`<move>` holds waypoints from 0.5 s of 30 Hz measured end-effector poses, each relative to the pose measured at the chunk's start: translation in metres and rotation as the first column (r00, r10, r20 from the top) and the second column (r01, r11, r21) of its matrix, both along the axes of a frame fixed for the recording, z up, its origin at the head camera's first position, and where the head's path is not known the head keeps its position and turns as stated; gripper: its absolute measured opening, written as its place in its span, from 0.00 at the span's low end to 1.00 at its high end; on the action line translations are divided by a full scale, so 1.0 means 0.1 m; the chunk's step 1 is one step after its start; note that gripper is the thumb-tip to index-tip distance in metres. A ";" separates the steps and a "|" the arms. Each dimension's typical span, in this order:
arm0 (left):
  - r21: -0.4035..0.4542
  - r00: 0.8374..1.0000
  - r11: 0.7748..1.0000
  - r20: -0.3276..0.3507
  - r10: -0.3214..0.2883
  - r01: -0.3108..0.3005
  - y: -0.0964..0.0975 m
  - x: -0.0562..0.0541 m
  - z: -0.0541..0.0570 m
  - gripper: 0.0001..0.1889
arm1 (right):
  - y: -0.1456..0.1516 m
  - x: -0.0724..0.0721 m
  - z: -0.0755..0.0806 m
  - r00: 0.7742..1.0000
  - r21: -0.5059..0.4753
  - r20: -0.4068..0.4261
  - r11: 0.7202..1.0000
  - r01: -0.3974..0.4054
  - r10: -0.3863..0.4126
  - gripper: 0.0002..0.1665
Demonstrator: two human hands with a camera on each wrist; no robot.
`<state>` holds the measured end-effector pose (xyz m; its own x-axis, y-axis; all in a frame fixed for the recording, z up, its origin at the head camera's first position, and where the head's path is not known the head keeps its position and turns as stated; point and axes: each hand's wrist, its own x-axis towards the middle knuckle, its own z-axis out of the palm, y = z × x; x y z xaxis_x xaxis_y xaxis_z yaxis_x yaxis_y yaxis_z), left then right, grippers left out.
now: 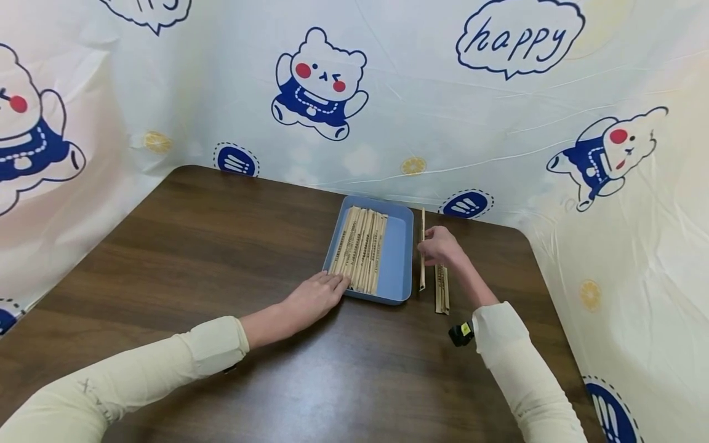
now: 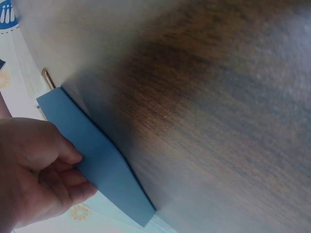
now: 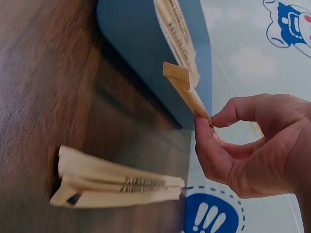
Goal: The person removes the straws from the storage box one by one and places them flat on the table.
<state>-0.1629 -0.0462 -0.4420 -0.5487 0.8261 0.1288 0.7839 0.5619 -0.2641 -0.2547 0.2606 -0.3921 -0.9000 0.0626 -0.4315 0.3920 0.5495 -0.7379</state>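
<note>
A blue tray [image 1: 394, 258] carries a row of several paper-wrapped chopsticks [image 1: 359, 249] with dark print, lying side by side on its left part. My left hand [image 1: 314, 299] holds the tray's near left corner; in the left wrist view its curled thumb and fingers meet the tray wall [image 2: 104, 160]. Just right of the tray, my right hand [image 1: 440, 246] pinches one wrapped pair of chopsticks [image 3: 187, 92] between thumb and fingers, raised over the table. Below that hand, a few more wrapped chopsticks [image 1: 441, 295] lie on the tabletop, partly hidden by it in the head view.
The brown wooden table [image 1: 221, 246] runs beneath everything. A pale curtain [image 1: 399, 111] printed with bears hangs along its back and sides, close behind the tray. A small black device [image 1: 461, 333] sits at the right wrist.
</note>
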 end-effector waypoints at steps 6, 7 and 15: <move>0.015 1.000 1.000 0.007 0.000 0.000 0.01 0.00 -0.01 0.22 | 0.19 0.05 -0.06 1.000 0.070 -0.029 0.998 0.001 0.001 0.33; 0.016 1.000 1.000 0.007 0.001 -0.001 0.01 0.00 -0.02 0.22 | 0.22 0.06 -0.07 0.999 0.083 -0.035 0.997 -0.002 0.005 0.32; 0.034 1.000 0.999 -0.003 -0.006 0.006 0.01 -0.01 -0.02 0.21 | 0.44 0.09 -0.14 1.000 0.111 -0.020 0.994 -0.002 0.004 0.33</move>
